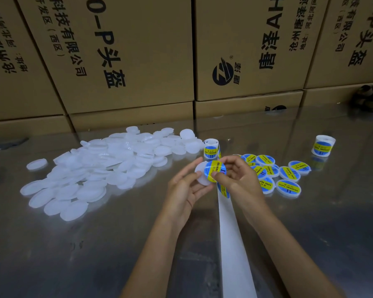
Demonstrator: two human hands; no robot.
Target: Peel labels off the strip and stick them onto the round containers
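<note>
Now | left hand point(185, 186) grips round white lid point(200, 176) | right hand point(235, 179) pinches glossy label point(212, 169)

Dim overhead light; soft glare on reflective grey metal tabletop point(310, 211); wide-angle bending at edges; brown cardboard boxes point(127, 61) lean.

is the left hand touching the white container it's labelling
Touching. The head view shows the left hand gripping the white container by its rim, fingers directly on it.
</note>
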